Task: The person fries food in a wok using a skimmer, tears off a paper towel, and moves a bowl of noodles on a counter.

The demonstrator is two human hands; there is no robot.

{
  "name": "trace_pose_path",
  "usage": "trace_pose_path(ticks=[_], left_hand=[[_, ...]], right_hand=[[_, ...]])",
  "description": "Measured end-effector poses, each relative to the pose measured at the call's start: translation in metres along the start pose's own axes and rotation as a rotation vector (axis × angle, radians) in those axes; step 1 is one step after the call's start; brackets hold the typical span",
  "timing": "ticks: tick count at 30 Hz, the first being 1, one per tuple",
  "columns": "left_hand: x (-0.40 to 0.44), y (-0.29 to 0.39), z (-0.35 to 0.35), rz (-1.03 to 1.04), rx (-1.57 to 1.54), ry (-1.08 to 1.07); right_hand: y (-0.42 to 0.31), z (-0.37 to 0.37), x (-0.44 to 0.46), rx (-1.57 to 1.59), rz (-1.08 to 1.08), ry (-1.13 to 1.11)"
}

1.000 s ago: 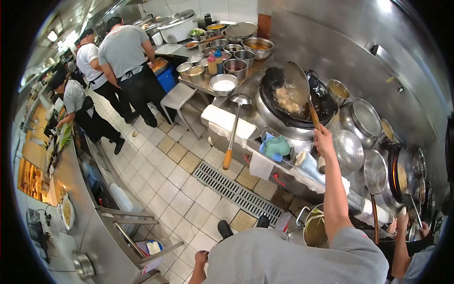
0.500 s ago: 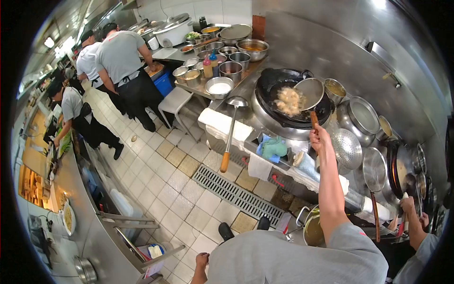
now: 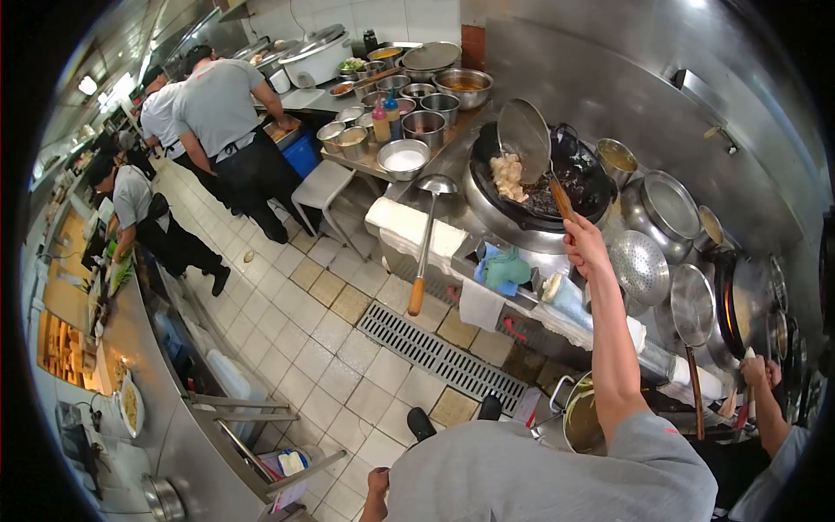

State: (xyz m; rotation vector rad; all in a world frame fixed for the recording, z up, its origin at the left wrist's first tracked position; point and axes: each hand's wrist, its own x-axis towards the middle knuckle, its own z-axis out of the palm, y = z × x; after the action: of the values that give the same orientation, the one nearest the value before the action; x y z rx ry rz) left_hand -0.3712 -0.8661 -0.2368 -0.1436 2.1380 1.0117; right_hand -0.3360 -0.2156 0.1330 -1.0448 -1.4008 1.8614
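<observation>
My right hand (image 3: 588,246) is closed around the wooden handle of a round wire-mesh skimmer (image 3: 524,135). The skimmer stands tilted at the left side of a black wok (image 3: 600,202), its mesh partly above the rim. Pale, battered-looking pieces of food (image 3: 507,177) lie just below the mesh in the wok, with dark liquid beside them. Low in the view, next to my grey shirt, my left hand (image 3: 378,480) hangs with its fingers curled, and nothing shows in it.
A ladle (image 3: 426,248) lies across the counter edge, its handle overhanging. Steel bowls and squeeze bottles (image 3: 391,109) crowd the back counter. A perforated skimmer (image 3: 639,268) rests right of my forearm. Another person's hand (image 3: 760,371) works at far right; several co-workers (image 3: 222,104) stand at left.
The skimmer has swung up and left and tilted steeply. My right hand moved slightly left and up with it. The food pieces now sit further left in the wok.
</observation>
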Motion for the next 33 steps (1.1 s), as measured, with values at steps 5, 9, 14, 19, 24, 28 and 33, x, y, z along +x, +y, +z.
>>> trace_pose_path(ticks=[5, 9, 14, 19, 24, 28, 33], left_hand=[[0.007, -0.003, 0.002, 0.069, 0.041, -0.008], [0.011, -0.003, 0.004, 0.041, 0.013, -0.015], [0.006, 0.007, 0.003, 0.009, 0.049, -0.021], [-0.011, 0.024, -0.001, -0.032, 0.130, -0.015], [-0.003, -0.002, -0.003, -0.003, 0.120, -0.056], [0.004, 0.007, -0.006, 0.093, 0.183, -0.097], [0.008, 0.055, -0.004, -0.002, 0.144, -0.076]], right_hand=[[0.002, 0.003, -0.001, -0.250, -0.166, 0.032], [0.003, 0.004, -0.016, -0.160, -0.127, 0.038], [0.003, -0.017, -0.034, 0.254, 0.017, -0.002], [0.009, -0.058, -0.047, 0.373, -0.118, 0.181], [0.072, -0.128, 0.018, -0.687, -0.752, 0.843], [0.032, -0.139, -0.003, -0.445, -0.024, 0.678], [0.064, -0.150, -0.008, -0.585, -0.753, 0.757]])
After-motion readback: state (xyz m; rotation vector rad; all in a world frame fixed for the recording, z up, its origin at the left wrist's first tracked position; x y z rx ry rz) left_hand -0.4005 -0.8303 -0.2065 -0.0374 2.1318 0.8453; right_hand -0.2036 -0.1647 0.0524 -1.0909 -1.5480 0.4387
